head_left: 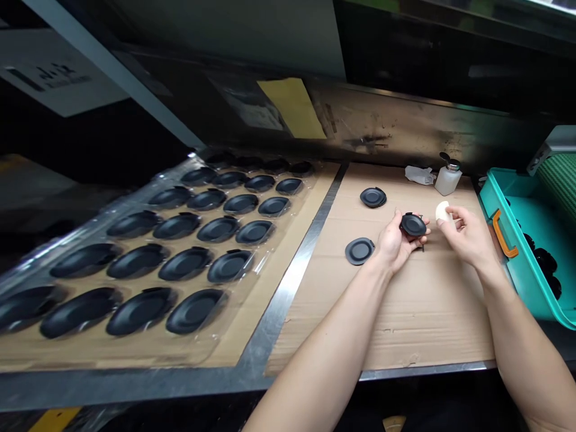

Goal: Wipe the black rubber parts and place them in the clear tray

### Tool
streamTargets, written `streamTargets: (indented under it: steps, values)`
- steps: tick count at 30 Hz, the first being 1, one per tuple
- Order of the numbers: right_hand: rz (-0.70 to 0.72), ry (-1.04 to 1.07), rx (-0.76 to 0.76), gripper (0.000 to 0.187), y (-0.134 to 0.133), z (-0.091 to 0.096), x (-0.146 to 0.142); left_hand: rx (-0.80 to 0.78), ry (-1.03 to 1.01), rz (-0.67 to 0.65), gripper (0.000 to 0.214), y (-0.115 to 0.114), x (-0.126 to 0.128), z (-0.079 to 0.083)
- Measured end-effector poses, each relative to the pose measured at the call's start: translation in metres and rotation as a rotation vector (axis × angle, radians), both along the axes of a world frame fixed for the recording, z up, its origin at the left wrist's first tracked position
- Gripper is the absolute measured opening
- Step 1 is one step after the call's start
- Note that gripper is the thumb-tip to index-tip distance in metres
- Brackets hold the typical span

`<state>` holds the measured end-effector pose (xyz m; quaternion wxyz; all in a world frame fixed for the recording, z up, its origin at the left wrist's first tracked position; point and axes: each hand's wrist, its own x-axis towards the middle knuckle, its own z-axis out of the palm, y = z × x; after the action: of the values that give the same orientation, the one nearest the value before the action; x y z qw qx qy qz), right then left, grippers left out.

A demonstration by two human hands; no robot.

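Observation:
My left hand (396,243) is closed around a round black plastic cap (413,224), held just above the cardboard sheet (405,312). My right hand (465,234) pinches a small white pad (442,210) between its fingertips, a little to the right of the cap. Two more black caps lie on the cardboard: one (373,197) behind my left hand, one (359,251) to its left.
A clear blister tray (148,252) filled with several black caps covers the left half of the bench. A white pump bottle (448,176) and a crumpled wipe (419,174) stand at the back. A teal bin (531,240) with black parts sits at the right.

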<state>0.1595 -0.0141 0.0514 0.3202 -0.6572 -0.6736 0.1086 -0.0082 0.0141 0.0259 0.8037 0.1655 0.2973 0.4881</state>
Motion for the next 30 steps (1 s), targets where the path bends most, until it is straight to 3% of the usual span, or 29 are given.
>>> streamTargets:
  steps: [3,6,8,10,15,19,22,26,30]
  values:
    - [0.028,0.085,0.024,0.039,-0.006,-0.015,-0.031,0.025,-0.074,0.023,0.03,-0.003,0.007,-0.004]
    - [0.091,-0.062,0.05,0.039,-0.012,-0.024,-0.056,0.038,-0.12,0.011,0.031,-0.005,0.008,-0.007]
    - [0.027,-0.158,0.033,0.039,-0.014,-0.024,-0.061,0.054,-0.129,0.01,0.034,-0.005,0.008,-0.008]
    - [-0.039,-0.213,-0.005,0.037,-0.014,-0.021,-0.059,0.064,-0.12,0.02,0.035,-0.005,0.009,-0.009]
    - [0.049,-0.29,-0.026,0.037,-0.006,-0.019,-0.047,-0.022,-0.061,0.017,0.039,-0.002,0.008,-0.01]
    - [-0.123,-0.287,-0.084,0.036,0.01,-0.024,-0.02,-0.084,-0.09,0.037,0.042,0.001,-0.002,-0.005]
    - [-0.143,-0.259,-0.087,0.038,0.011,-0.024,-0.008,-0.165,-0.173,-0.018,0.047,0.001,-0.008,0.004]
    - [-0.099,-0.311,-0.16,0.037,0.004,-0.021,-0.013,-0.275,-0.243,-0.059,0.052,-0.001,-0.012,0.014]
    - [-0.085,-0.339,-0.173,0.039,0.002,-0.021,-0.016,-0.29,-0.263,-0.086,0.058,-0.001,-0.014,0.016]
